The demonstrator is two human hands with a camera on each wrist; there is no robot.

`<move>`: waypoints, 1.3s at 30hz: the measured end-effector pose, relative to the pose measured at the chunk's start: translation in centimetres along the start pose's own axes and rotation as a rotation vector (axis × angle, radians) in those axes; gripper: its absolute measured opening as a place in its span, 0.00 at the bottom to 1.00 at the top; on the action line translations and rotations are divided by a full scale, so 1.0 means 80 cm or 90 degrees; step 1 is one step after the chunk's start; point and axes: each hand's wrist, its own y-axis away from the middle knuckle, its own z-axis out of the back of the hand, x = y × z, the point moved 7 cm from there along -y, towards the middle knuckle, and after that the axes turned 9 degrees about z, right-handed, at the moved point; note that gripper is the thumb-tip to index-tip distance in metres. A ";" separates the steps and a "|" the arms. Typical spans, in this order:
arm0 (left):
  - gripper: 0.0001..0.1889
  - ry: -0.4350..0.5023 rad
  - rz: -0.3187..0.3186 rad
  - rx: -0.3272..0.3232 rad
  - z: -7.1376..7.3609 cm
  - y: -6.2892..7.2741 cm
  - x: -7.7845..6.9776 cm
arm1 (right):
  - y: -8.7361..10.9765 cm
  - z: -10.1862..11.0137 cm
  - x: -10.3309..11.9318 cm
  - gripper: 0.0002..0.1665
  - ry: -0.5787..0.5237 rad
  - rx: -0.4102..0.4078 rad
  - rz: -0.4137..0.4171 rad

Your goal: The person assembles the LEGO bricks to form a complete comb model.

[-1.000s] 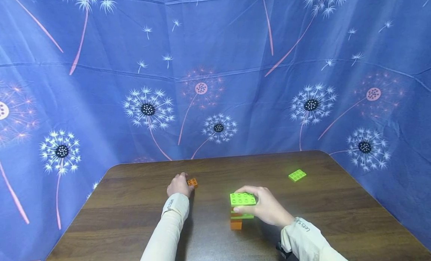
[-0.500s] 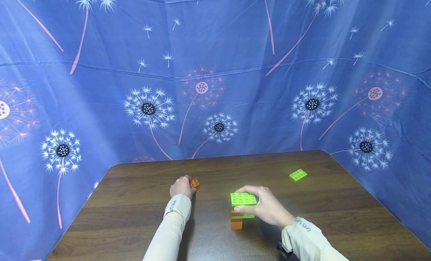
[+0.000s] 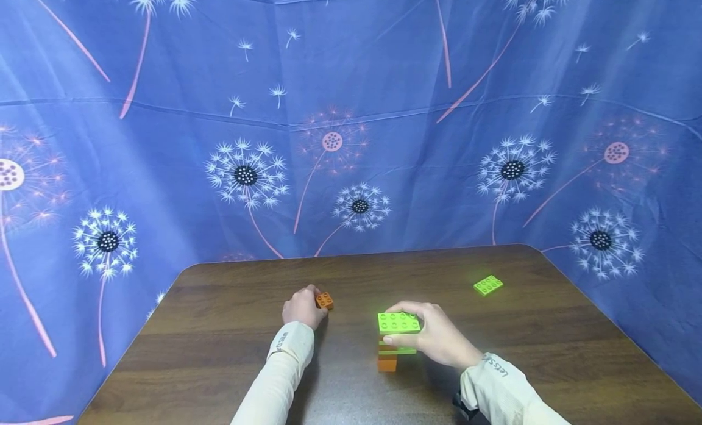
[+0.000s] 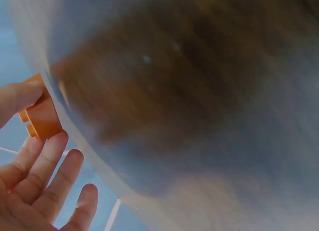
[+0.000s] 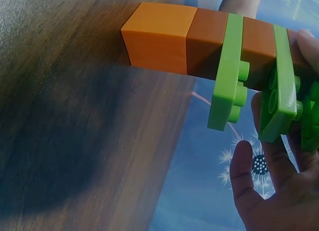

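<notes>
My left hand (image 3: 301, 307) pinches a small orange toy building brick (image 3: 325, 300) with studs on top, left of centre on the table. In the left wrist view, the thumb and fingertips hold the orange brick (image 4: 45, 116) from opposite sides. My right hand (image 3: 439, 336) grips the upper part of an upright brick tower (image 3: 387, 365). In the right wrist view, orange and brown-looking bricks (image 5: 159, 37) alternate with green plates (image 5: 227, 76) that jut out to one side. A bright green studded plate (image 3: 398, 322) tops the tower, thumb and fingers around its right part.
A loose bright green plate (image 3: 489, 285) lies at the back right of the wooden table (image 3: 219, 327). Behind the table's far edge hangs a blue cloth (image 3: 384, 126) with a dandelion print.
My left hand has shifted a little to the right, and the orange brick with it. My right hand and the tower stay in place. The head view has turned slightly.
</notes>
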 end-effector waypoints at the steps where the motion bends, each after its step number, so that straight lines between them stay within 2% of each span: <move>1: 0.18 0.004 -0.001 0.000 0.000 0.001 -0.002 | 0.000 0.000 0.000 0.23 0.000 0.000 0.001; 8: 0.19 0.034 -0.002 0.011 0.005 0.005 -0.011 | 0.000 0.001 0.001 0.23 0.015 0.001 0.001; 15: 0.20 0.047 -0.034 0.013 0.013 0.008 -0.020 | 0.000 0.000 0.000 0.22 0.015 -0.001 0.000; 19: 0.19 0.064 -0.036 0.014 0.020 0.011 -0.028 | 0.000 0.000 0.000 0.22 0.019 -0.001 0.002; 23: 0.19 0.091 -0.040 0.023 0.036 0.016 -0.043 | -0.001 0.001 -0.001 0.23 0.012 -0.006 -0.001; 32: 0.17 0.120 -0.106 0.046 0.067 0.029 -0.082 | -0.001 0.001 -0.001 0.23 0.000 -0.007 -0.016; 39: 0.18 0.127 -0.146 0.055 0.082 0.040 -0.102 | -0.001 0.001 -0.002 0.23 -0.001 -0.007 -0.009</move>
